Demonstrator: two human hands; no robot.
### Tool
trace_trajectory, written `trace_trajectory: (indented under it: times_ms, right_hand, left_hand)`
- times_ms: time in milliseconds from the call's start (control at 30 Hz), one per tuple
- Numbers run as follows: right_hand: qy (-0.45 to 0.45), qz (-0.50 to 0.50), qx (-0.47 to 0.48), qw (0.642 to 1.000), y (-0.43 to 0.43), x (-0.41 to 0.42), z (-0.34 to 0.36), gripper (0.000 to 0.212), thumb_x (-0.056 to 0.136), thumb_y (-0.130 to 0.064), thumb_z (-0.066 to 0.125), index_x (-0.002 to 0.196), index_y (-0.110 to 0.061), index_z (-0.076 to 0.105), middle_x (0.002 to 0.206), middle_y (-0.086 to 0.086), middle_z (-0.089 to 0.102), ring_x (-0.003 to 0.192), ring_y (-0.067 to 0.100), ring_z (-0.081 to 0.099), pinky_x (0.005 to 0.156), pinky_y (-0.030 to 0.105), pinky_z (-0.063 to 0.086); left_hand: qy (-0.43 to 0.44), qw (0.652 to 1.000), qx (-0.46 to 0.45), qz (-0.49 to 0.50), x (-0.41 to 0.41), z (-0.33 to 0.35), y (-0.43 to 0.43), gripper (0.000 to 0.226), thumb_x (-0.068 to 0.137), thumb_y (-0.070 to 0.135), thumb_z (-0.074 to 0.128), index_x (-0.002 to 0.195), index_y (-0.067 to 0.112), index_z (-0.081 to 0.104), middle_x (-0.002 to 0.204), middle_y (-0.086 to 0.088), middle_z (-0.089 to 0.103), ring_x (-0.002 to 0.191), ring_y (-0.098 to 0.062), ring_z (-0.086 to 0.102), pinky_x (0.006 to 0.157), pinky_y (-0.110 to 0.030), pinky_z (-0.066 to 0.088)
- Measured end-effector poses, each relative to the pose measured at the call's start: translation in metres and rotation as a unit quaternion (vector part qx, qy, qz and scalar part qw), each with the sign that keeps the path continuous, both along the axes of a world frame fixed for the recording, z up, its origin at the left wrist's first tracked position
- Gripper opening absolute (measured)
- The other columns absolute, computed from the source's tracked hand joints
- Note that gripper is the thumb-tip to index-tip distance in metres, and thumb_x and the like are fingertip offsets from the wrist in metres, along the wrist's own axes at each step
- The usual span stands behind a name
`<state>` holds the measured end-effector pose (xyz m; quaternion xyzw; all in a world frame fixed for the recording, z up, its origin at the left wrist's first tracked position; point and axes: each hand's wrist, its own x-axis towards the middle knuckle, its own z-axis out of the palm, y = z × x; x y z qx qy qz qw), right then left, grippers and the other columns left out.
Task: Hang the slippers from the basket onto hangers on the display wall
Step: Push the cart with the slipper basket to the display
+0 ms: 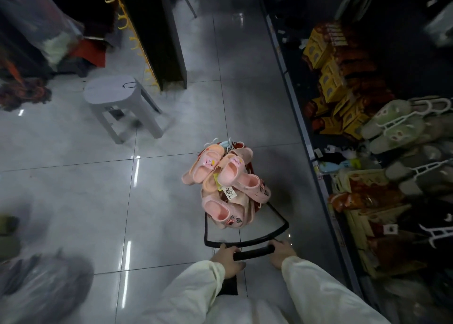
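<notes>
Curling round the left end of a black handle bar (pixel 255 251), the left grip (pixel 228 260) has its fingers wrapped over the top and its thumb tucked under. The right grip (pixel 282 251) clasps the bar's right end in the same way, knuckles up. Both arms wear pale cream sleeves (pixel 318 294).

From the bar a thin black frame (pixel 282 222) loops forward and down to a red basket (pixel 256 207) standing on the grey tiled floor (pixel 73 176), straight ahead of the person. Little of the basket shows, because a heap of pink slippers (pixel 225 176) fills it and rises above its rim; some lie sole down, others tilted across one another. A pale paper tag (pixel 229 192) sits in the middle of the heap, and a few white hangers (pixel 230 144) poke out at its far side.

To the right, near the basket, runs the display wall (pixel 318 176), where green slippers (pixel 392 125) hang on a white hanger (pixel 429 105), with grey pairs lower down and yellow boxes (pixel 328 78) farther along. To the left, well apart from the basket, stands a grey plastic stool (pixel 117 95). Beyond it, a dark rack edge carries a row of yellow hooks (pixel 137 44).
</notes>
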<state>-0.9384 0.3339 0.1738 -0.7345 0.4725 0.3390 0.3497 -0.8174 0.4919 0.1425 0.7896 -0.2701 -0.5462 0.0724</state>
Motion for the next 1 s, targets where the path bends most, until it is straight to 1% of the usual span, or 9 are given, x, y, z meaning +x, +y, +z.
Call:
trace_trajectory:
  times_ms: [133, 300, 467, 633, 700, 767, 867, 933, 1000]
  right_hand:
    - [-0.018, -0.012, 0.000, 1.000, 0.021, -0.055, -0.003, 0.036, 0.097, -0.015, 0.041, 0.129, -0.024, 0.055, 0.142, 0.006, 0.043, 0.121, 0.028, 0.054, 0.100, 0.029, 0.044]
    - [-0.028, -0.024, -0.008, 0.999, 0.046, -0.130, -0.013, 0.039, 0.098, -0.022, 0.043, 0.136, -0.028, 0.050, 0.153, 0.004, 0.033, 0.124, 0.032, 0.053, 0.103, 0.036, 0.046]
    - [-0.031, -0.030, -0.052, 0.998, 0.069, -0.201, -0.021, 0.042, 0.098, -0.020, 0.044, 0.140, -0.026, 0.044, 0.149, 0.003, 0.036, 0.120, 0.030, 0.056, 0.098, 0.037, 0.048]
    - [0.000, -0.053, -0.047, 0.997, 0.089, -0.264, -0.015, 0.045, 0.099, -0.023, 0.041, 0.143, -0.030, 0.039, 0.146, 0.005, 0.040, 0.123, 0.030, 0.052, 0.101, 0.041, 0.047]
    - [-0.002, -0.087, -0.037, 0.996, 0.094, -0.288, -0.013, 0.047, 0.098, -0.023, 0.044, 0.145, -0.028, 0.039, 0.140, 0.008, 0.048, 0.122, 0.029, 0.054, 0.100, 0.039, 0.047]
    - [-0.013, -0.147, -0.029, 0.989, 0.099, -0.310, -0.013, 0.048, 0.096, -0.018, 0.047, 0.143, -0.023, 0.043, 0.131, 0.010, 0.056, 0.116, 0.027, 0.058, 0.094, 0.034, 0.050]
    - [-0.018, -0.252, -0.036, 0.967, 0.107, -0.342, -0.016, 0.040, 0.094, -0.013, 0.049, 0.132, -0.018, 0.057, 0.121, 0.010, 0.061, 0.107, 0.027, 0.062, 0.088, 0.031, 0.053]
    - [-0.014, -0.323, -0.042, 0.945, 0.114, -0.362, -0.019, 0.033, 0.094, -0.015, 0.050, 0.125, -0.016, 0.063, 0.118, 0.010, 0.064, 0.104, 0.027, 0.063, 0.089, 0.032, 0.053]
    - [-0.009, -0.389, -0.049, 0.920, 0.120, -0.382, -0.022, 0.030, 0.094, -0.018, 0.051, 0.120, -0.017, 0.067, 0.114, 0.012, 0.066, 0.101, 0.030, 0.063, 0.087, 0.032, 0.053]
  left_hand:
    - [0.004, 1.000, -0.003, 0.004, -0.054, -0.003, 0.021, 0.058, 0.084, 0.052, 0.062, 0.138, 0.031, 0.052, 0.135, -0.006, 0.042, 0.117, -0.027, 0.056, 0.104, -0.031, 0.044]
    - [0.004, 1.000, -0.004, 0.021, -0.127, -0.009, 0.044, 0.066, 0.076, 0.057, 0.060, 0.137, 0.032, 0.054, 0.137, -0.006, 0.040, 0.122, -0.026, 0.053, 0.109, -0.032, 0.041]
    - [0.014, 1.000, -0.002, 0.007, -0.196, -0.010, 0.059, 0.060, 0.084, 0.051, 0.063, 0.139, 0.028, 0.053, 0.138, -0.005, 0.036, 0.123, -0.026, 0.052, 0.107, -0.027, 0.040]
    - [0.044, 0.999, -0.001, -0.014, -0.260, -0.015, 0.076, 0.072, 0.076, 0.061, 0.062, 0.139, 0.027, 0.053, 0.134, -0.006, 0.044, 0.117, -0.023, 0.055, 0.104, -0.029, 0.045]
    - [0.059, 0.998, 0.006, -0.022, -0.281, -0.016, 0.079, 0.067, 0.073, 0.063, 0.065, 0.130, 0.028, 0.058, 0.131, -0.002, 0.053, 0.114, -0.019, 0.058, 0.103, -0.031, 0.047]
    - [0.079, 0.996, 0.007, -0.040, -0.301, -0.011, 0.078, 0.048, 0.078, 0.054, 0.070, 0.117, 0.029, 0.061, 0.123, 0.003, 0.061, 0.112, -0.015, 0.060, 0.100, -0.028, 0.048]
    - [0.114, 0.991, 0.003, -0.066, -0.326, -0.008, 0.075, 0.032, 0.087, 0.040, 0.071, 0.115, 0.030, 0.059, 0.114, 0.006, 0.057, 0.106, -0.011, 0.056, 0.091, -0.020, 0.044]
    - [0.126, 0.988, -0.012, -0.089, -0.342, -0.007, 0.074, 0.033, 0.083, 0.046, 0.071, 0.113, 0.034, 0.061, 0.114, 0.006, 0.059, 0.106, -0.011, 0.058, 0.097, -0.024, 0.046]
    - [0.125, 0.986, -0.024, -0.109, -0.353, -0.012, 0.074, 0.030, 0.072, 0.057, 0.070, 0.099, 0.047, 0.058, 0.117, 0.005, 0.062, 0.105, -0.012, 0.061, 0.100, -0.030, 0.048]
